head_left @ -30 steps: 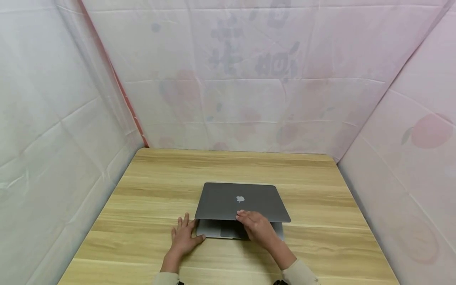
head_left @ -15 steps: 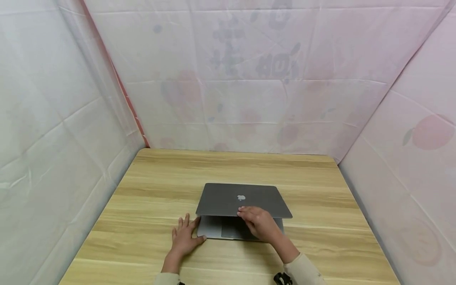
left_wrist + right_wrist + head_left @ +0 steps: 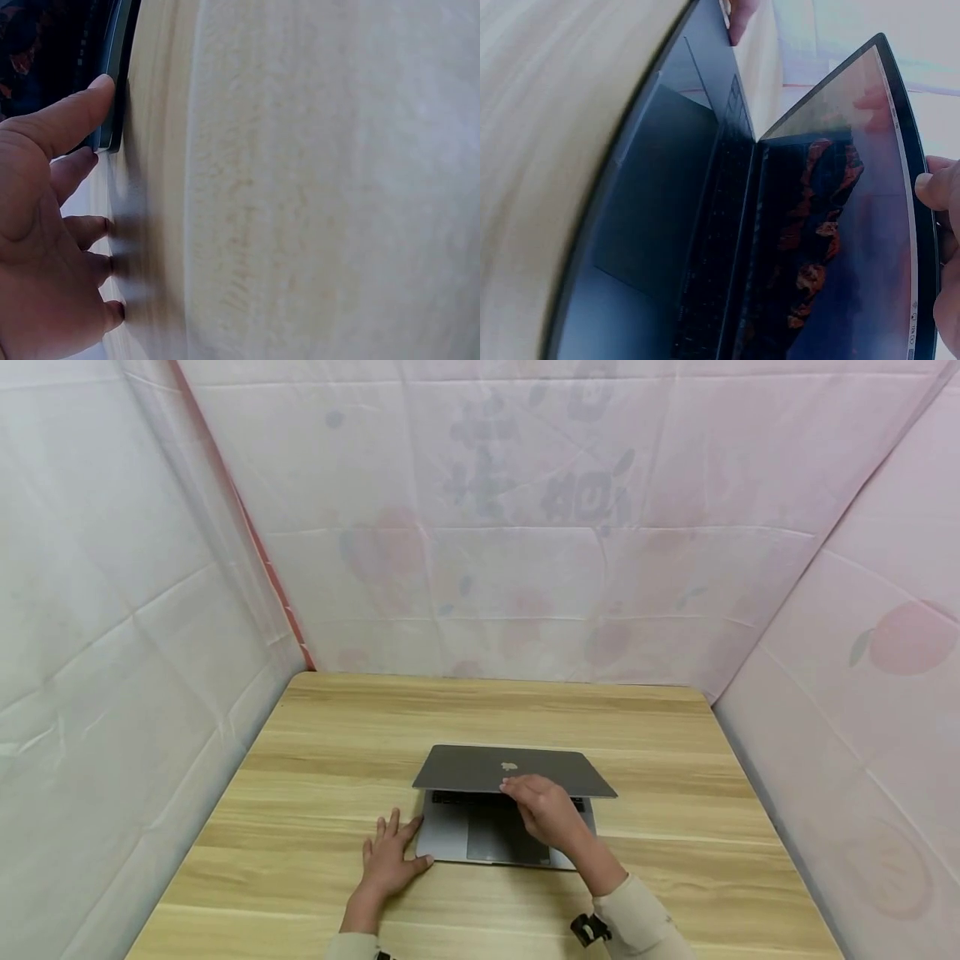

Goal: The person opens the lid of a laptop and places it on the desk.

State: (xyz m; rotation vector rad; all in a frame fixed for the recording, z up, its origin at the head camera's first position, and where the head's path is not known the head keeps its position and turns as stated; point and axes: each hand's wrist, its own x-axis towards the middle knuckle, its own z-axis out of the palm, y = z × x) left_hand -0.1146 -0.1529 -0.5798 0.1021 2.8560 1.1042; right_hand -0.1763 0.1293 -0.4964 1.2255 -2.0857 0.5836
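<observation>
A grey laptop [image 3: 446, 837] sits on the wooden table, its lid [image 3: 465, 768] partly raised and slanting back over the base. My right hand [image 3: 553, 814] pinches the lid's front edge near the middle; in the right wrist view its thumb [image 3: 933, 190] lies on the screen-side border. The lit screen [image 3: 832, 247] shows a rocky landscape picture. My left hand [image 3: 386, 862] rests at the base's left side with fingers spread on the table. Its thumb [image 3: 88, 105] touches the front edge of the base by the corner, and the index fingertip is at the side.
The wooden table [image 3: 337, 718] extends around the laptop on all sides. Pale printed sheets hang as walls at the back [image 3: 510, 568], left [image 3: 135, 677] and right [image 3: 847, 693]. A black strap device [image 3: 589, 930] is on the right wrist by the sleeve.
My right hand has lifted the lid's front edge higher and farther back, so more of the trackpad and the keyboard shows. The left hand has stayed in place.
</observation>
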